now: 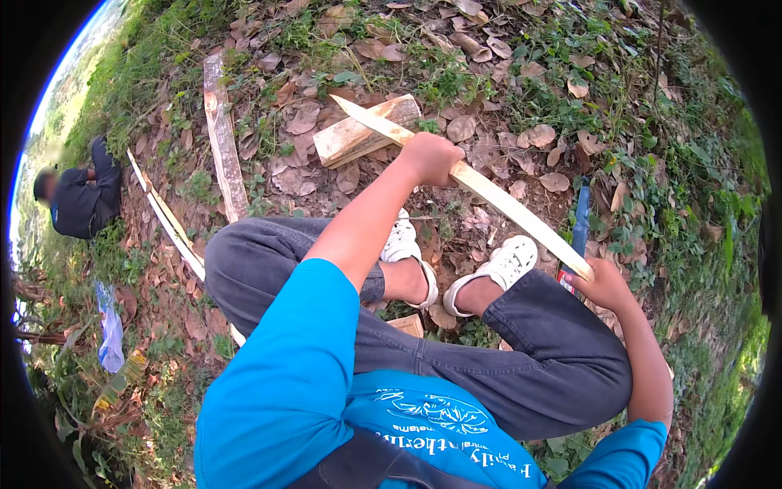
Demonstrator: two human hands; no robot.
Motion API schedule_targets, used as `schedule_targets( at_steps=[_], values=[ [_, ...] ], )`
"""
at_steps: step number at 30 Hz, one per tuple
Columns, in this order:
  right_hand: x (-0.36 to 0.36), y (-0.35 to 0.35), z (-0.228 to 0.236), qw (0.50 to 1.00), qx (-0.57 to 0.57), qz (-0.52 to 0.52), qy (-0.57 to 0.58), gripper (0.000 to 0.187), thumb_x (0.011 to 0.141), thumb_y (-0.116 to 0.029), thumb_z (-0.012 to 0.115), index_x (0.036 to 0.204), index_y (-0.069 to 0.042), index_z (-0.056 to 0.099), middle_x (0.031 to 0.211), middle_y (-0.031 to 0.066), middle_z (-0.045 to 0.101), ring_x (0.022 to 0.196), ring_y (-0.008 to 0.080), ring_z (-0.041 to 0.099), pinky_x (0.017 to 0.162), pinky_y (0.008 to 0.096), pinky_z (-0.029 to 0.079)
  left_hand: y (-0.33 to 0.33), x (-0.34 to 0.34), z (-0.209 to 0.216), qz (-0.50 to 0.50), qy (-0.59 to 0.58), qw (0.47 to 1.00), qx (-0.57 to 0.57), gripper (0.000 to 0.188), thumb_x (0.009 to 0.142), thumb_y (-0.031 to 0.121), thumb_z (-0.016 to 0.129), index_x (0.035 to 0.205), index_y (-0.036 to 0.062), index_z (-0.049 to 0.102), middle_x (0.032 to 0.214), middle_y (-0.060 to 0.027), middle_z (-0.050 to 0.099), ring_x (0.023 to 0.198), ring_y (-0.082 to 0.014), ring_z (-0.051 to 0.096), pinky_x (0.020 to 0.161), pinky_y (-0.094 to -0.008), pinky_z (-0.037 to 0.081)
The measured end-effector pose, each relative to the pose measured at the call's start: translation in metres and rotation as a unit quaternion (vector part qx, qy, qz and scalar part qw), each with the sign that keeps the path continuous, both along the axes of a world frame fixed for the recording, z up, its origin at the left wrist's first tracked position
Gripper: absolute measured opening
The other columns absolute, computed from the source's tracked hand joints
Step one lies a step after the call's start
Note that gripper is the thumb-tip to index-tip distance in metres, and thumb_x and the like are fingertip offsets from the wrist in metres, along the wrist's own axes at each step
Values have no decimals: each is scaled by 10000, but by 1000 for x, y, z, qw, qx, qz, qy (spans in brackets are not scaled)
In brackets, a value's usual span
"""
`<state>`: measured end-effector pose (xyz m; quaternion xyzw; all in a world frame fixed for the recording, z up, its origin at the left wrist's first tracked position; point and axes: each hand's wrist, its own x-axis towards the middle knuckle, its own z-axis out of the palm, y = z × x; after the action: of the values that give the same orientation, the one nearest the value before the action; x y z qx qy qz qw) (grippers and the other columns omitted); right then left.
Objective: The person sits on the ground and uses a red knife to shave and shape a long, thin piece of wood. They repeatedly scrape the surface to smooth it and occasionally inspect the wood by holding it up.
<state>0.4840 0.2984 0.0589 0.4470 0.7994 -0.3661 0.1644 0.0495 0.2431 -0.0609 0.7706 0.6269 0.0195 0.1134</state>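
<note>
Dark trousers point(464, 375) fill the lower middle, white clogs point(515, 259) just above them at centre. Right of centre, the right hand point(601, 285) is closed around the lower end of a pale pointed stick point(521, 212). The left hand point(433, 158), above centre, is clamped on it nearer the tip, which crosses a wood block point(336, 148) in the upper middle. A plank point(220, 134) lies upper left; a seated person point(85, 200) is at the left edge.

Leaf-littered ground point(281, 181) under a wood block point(349, 142), rough plank point(221, 134) and pale strips point(168, 218).
</note>
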Motion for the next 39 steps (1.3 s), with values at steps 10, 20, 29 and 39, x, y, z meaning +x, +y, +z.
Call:
schedule_targets(
  at_steps=[10, 20, 29, 39],
  values=[
    [-14, 13, -2, 995, -2, -84, 50, 618, 1007, -533, 589, 807, 48, 655, 670, 105, 586, 668, 206, 557, 633, 394, 442, 33, -26, 164, -24, 138, 928, 344, 254, 803, 373, 801, 703, 168, 688, 610, -7, 667, 592, -162, 689, 529, -335, 561],
    [-53, -20, 59, 996, 28, -5, -88, 581, 928, -562, 671, 939, 19, 678, 830, 211, 700, 779, 353, 692, 722, 451, 508, -22, -10, -15, 50, -115, 985, 120, 360, 658, 422, 851, 741, 143, 639, 692, -74, 663, 709, -332, 691, 655, -460, 550],
    [-12, 11, 3, 964, -249, -84, -26, 605, 1080, -557, 428, 963, -20, 679, 639, 1, 482, 595, 112, 479, 594, 295, 458, -14, -23, 53, -22, -87, 981, -171, 329, 664, 325, 764, 938, 145, 747, 804, -99, 712, 813, -332, 709, 734, -466, 567],
    [-23, 5, -5, 923, -331, -148, -124, 662, 1049, -612, 458, 881, -1, 647, 656, 33, 573, 520, 135, 549, 507, 295, 473, -32, -8, 28, -2, -14, 987, -157, 437, 690, 543, 763, 895, 157, 783, 849, -105, 760, 832, -315, 744, 702, -450, 591]
  ],
)
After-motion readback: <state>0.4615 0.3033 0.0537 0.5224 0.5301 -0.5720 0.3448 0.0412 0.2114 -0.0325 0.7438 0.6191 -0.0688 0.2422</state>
